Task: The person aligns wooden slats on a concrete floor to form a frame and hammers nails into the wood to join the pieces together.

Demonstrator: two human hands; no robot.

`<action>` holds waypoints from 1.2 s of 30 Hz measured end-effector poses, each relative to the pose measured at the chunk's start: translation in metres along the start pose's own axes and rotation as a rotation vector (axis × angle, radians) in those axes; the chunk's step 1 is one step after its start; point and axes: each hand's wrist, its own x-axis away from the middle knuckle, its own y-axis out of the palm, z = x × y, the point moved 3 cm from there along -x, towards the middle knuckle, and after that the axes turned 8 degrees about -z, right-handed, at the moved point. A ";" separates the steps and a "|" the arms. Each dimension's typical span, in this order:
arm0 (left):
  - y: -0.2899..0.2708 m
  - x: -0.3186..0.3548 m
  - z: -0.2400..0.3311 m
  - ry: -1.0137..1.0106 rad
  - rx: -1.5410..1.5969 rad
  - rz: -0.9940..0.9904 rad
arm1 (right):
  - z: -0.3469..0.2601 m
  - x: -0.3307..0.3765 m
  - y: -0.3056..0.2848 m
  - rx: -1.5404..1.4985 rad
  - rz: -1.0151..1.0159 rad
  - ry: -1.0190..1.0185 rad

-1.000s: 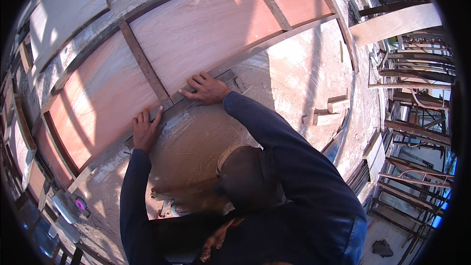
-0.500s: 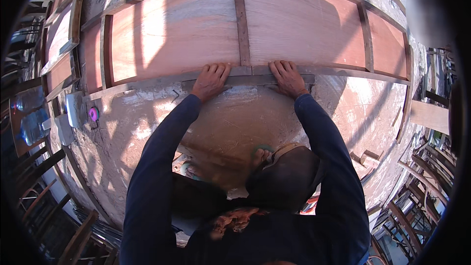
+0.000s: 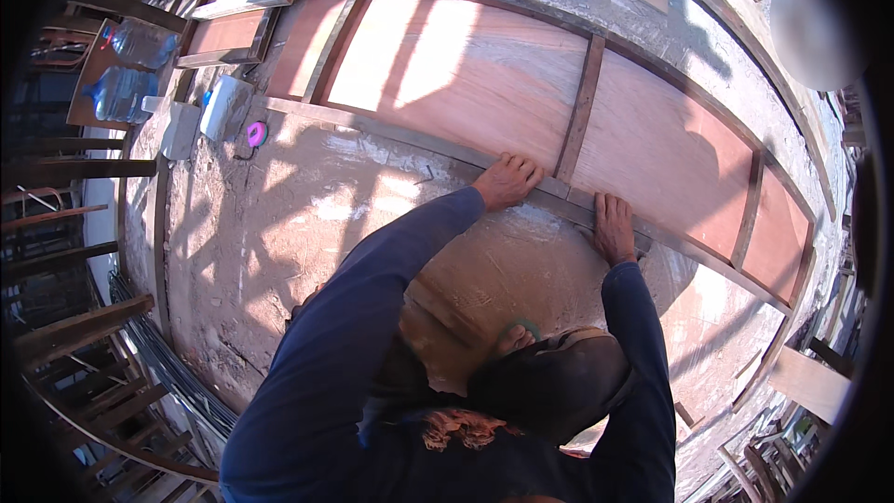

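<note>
Both my hands were down flat on the long wooden rail (image 3: 559,194), the strip that ran along the near edge of the plywood panel (image 3: 466,74). My left hand (image 3: 506,182) lay palm-down with fingers spread, pressing where an upright batten (image 3: 582,107) met the rail; nothing was clasped in it, it only bore down. My right hand (image 3: 615,228) sat a little farther along, also open and flat, its fingers laid over the rail's edge. The rail's long axis ran from my upper left down to my lower right, crosswise to both forearms, so it lay straight ahead of both palms. The 2 hands were near each other, the left one beside the batten joint, the right closer to my body. Below them was the dusty concrete floor (image 3: 307,224), with my foot (image 3: 514,340) under me.
</note>
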 end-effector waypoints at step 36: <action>0.077 -0.020 0.058 -0.470 0.363 0.293 | 0.018 0.009 0.037 0.197 0.085 -0.115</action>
